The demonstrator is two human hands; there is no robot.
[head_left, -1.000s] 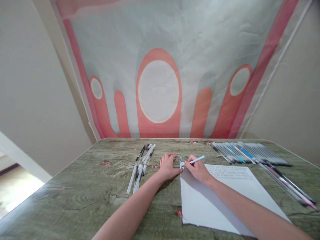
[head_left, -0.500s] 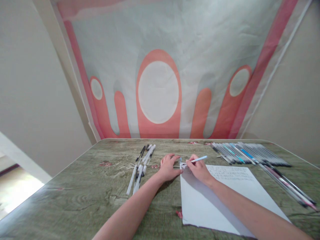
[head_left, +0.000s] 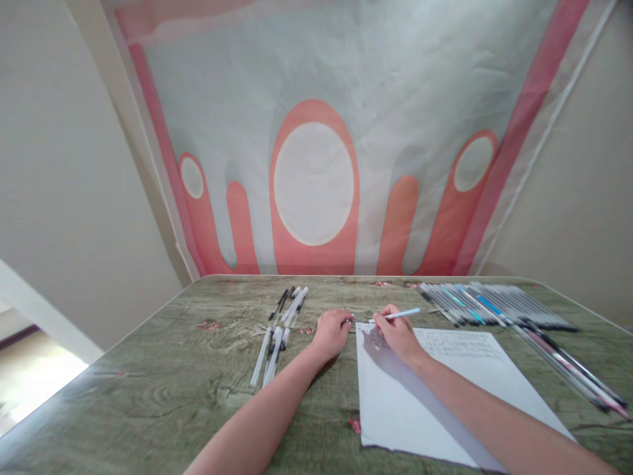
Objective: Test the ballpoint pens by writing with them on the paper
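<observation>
My right hand (head_left: 398,338) is closed round a slim light-blue and white pen (head_left: 406,313). The pen slants over the far left part of a white sheet of paper (head_left: 410,409), its tip close to the top edge. Small rows of dark marks run across the upper part of the sheet. Left of the paper, my left hand (head_left: 330,335) rests on the table with its fingers curled in. Something small, dark and pale, shows at its fingertips, too tiny to name.
Several white and black pens (head_left: 274,349) lie loosely on the wood-patterned table (head_left: 163,396) at left. A row of clear pens (head_left: 524,307) lies at the far right, with several longer pens (head_left: 568,363) slanting below it. A printed sheet (head_left: 314,72) hangs behind the table.
My left hand has drawn back off the paper's corner, and its spread fingers have curled in. My right hand, still holding the pen, has shifted slightly right.
</observation>
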